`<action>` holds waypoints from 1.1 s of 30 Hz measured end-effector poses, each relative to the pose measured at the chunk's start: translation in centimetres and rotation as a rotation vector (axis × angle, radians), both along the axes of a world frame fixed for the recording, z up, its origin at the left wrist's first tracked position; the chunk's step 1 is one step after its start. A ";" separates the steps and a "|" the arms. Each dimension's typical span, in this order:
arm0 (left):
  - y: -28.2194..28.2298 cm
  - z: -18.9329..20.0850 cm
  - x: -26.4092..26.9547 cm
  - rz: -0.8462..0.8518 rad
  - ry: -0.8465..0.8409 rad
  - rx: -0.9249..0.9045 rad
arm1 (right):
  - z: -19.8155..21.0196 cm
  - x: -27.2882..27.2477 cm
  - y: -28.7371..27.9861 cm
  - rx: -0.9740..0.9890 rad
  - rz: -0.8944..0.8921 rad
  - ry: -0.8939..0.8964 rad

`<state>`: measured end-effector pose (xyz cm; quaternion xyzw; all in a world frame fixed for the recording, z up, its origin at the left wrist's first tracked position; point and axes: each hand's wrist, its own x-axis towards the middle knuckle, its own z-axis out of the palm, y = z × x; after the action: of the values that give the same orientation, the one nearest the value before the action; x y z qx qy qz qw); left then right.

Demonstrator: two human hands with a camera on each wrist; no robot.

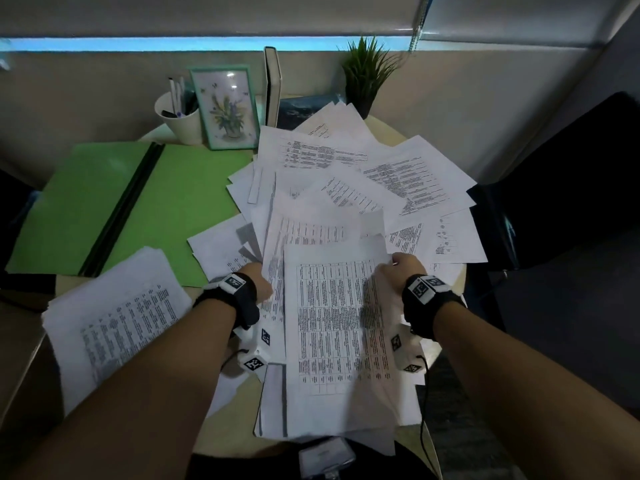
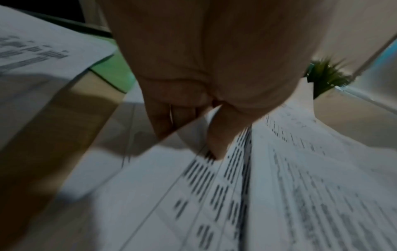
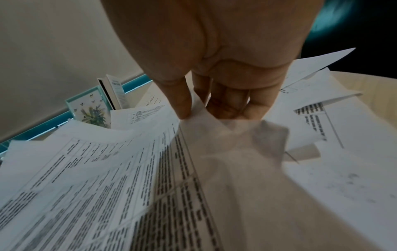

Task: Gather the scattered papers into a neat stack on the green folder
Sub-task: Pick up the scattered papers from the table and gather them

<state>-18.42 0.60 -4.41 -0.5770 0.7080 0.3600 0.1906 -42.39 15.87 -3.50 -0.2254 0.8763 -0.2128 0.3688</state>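
Observation:
Printed white papers [image 1: 346,188] lie fanned across the round table's middle and right. I hold a bundle of sheets [image 1: 336,320] near the front. My left hand [image 1: 261,282] grips its left edge, thumb [image 2: 221,135] on top and fingers [image 2: 163,122] beneath. My right hand [image 1: 398,268] pinches the top sheet's right corner [image 3: 206,122] between thumb [image 3: 181,100] and curled fingers [image 3: 234,103]. The open green folder [image 1: 104,206] lies at the left, its right flap partly under papers. A separate pile of sheets [image 1: 117,317] sits at the front left, overlapping the folder's near corner.
At the back stand a white cup with pens [image 1: 180,116], a framed flower picture [image 1: 227,107], an upright book [image 1: 273,84] and a potted plant [image 1: 367,74]. A dark chair [image 1: 568,188] is at the right. A white device [image 1: 325,455] hangs at my chest.

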 end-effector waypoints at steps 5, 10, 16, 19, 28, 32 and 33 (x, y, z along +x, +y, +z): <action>1.6 -0.2 0.9 0.198 0.073 0.120 | -0.4 0.8 0.8 0.014 0.007 -0.083; 2.6 0.6 0.9 0.095 0.026 0.145 | 0.0 2.3 0.7 -0.040 0.084 -0.226; 2.5 1.1 1.9 0.100 0.059 0.114 | 1.1 2.8 0.1 -0.120 0.080 -0.252; 1.6 3.1 2.1 0.109 0.065 0.036 | 2.6 2.5 -0.4 -0.219 0.026 -0.271; -4.3 6.3 4.4 0.286 0.248 -0.020 | 6.8 1.9 -3.3 -0.420 0.022 -0.328; -5.1 4.2 5.6 0.369 0.344 -0.030 | 6.9 3.7 -4.2 -0.388 0.085 -0.288; -3.8 5.5 5.4 0.374 0.386 -0.015 | 6.7 4.1 -4.4 -0.375 0.092 -0.304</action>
<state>-13.02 -3.16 1.11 -0.6197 0.6151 0.4871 -0.0220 -38.30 11.46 3.15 -0.2951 0.7446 -0.3861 0.4577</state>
